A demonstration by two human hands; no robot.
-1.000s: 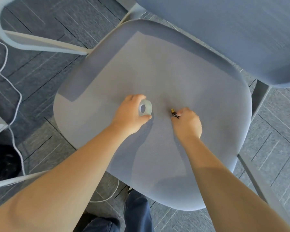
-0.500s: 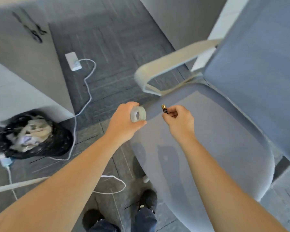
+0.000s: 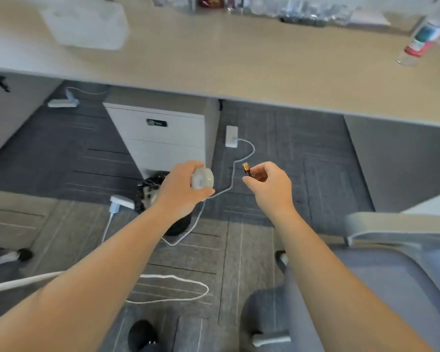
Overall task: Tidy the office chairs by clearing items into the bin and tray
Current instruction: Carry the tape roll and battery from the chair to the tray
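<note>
My left hand point(image 3: 182, 191) grips a roll of clear tape point(image 3: 202, 178), held in the air above the floor. My right hand point(image 3: 269, 185) pinches a small black-and-gold battery point(image 3: 247, 169) between thumb and fingers, its tip pointing up. A bin lined with a black bag point(image 3: 147, 189) stands on the carpet, mostly hidden behind my left hand and forearm. The blue-grey office chair point(image 3: 391, 288) sits at the lower right, its seat bare. A white translucent tray-like box point(image 3: 86, 24) rests on the desk at the upper left.
A long beige desk point(image 3: 264, 64) spans the top, with a water bottle point(image 3: 422, 34) at its right and clutter along the back. Under it stand a white drawer cabinet point(image 3: 163, 138) and a floor socket point(image 3: 231, 136). White cables point(image 3: 178, 288) loop across the grey carpet.
My view has swung up and away from the chair seat toward the desk and floor. Both hands lifted off the seat, still holding the tape and the battery, and now hover over the carpet.
</note>
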